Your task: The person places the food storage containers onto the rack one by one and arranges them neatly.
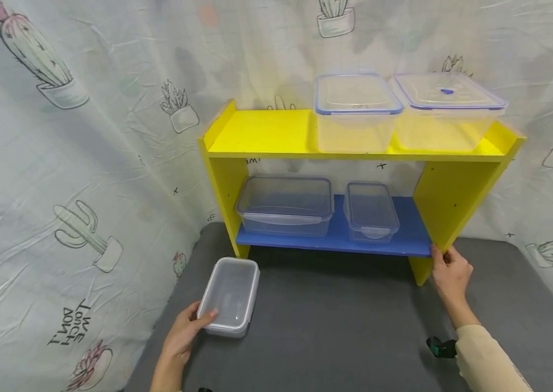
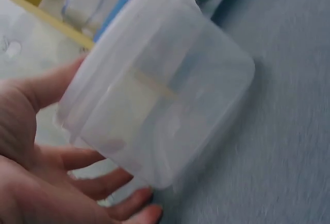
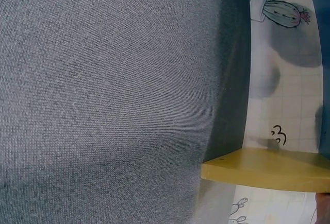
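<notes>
My left hand (image 1: 181, 336) grips a clear plastic food container (image 1: 229, 296) with a whitish lid at its near left corner, thumb on top of the lid. In the left wrist view the container (image 2: 170, 95) is tilted, with fingers under its side. My right hand (image 1: 454, 272) holds the lower front edge of the right side panel of a yellow and blue shelf (image 1: 472, 198), beside the blue board. Only a bit of that hand shows at the edge of the right wrist view, by the yellow panel (image 3: 268, 170).
Two large lidded containers, one on the left (image 1: 357, 128) and one on the right (image 1: 443, 128), stand on the yellow top. A wide container (image 1: 283, 209) and a narrower one (image 1: 371, 212) sit on the blue board. Behind the grey table (image 1: 325, 326) hangs a cactus-print cloth (image 1: 124, 152).
</notes>
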`<state>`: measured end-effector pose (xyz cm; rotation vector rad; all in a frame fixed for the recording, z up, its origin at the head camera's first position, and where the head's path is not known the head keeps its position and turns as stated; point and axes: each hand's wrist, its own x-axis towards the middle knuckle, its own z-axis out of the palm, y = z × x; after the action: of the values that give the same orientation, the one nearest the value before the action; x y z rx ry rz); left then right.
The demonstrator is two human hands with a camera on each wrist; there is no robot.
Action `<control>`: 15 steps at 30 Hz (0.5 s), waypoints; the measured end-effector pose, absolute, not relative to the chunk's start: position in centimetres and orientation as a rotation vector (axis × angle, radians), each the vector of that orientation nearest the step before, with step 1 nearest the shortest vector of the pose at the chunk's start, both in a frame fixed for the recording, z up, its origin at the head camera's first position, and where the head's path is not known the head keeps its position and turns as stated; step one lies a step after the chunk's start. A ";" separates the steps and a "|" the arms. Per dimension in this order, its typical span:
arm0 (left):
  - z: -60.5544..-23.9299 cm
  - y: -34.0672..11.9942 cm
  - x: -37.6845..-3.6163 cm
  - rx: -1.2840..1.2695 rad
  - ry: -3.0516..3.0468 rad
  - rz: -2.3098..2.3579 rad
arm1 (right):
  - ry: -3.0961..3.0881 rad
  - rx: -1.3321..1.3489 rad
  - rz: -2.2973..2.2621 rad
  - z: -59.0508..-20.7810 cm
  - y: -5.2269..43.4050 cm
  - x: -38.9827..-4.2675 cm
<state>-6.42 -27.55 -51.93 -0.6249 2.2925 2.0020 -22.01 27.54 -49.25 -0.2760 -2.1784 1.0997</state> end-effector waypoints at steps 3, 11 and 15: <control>-51.5 -27.1 -6.4 -0.663 2.264 2.047 | -2.182 -0.288 1.109 -49.2 27.5 -22.0; -50.6 -27.0 -5.9 -0.568 2.070 2.282 | -2.181 -0.290 1.133 -49.4 27.4 -22.0; -50.5 -27.1 -5.3 -0.454 2.037 2.337 | -2.157 -0.301 1.145 -49.4 27.5 -22.0</control>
<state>-5.30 -27.11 -50.54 -0.4542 2.0367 2.3374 -21.99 27.47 -49.39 -0.3011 -2.1569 1.1451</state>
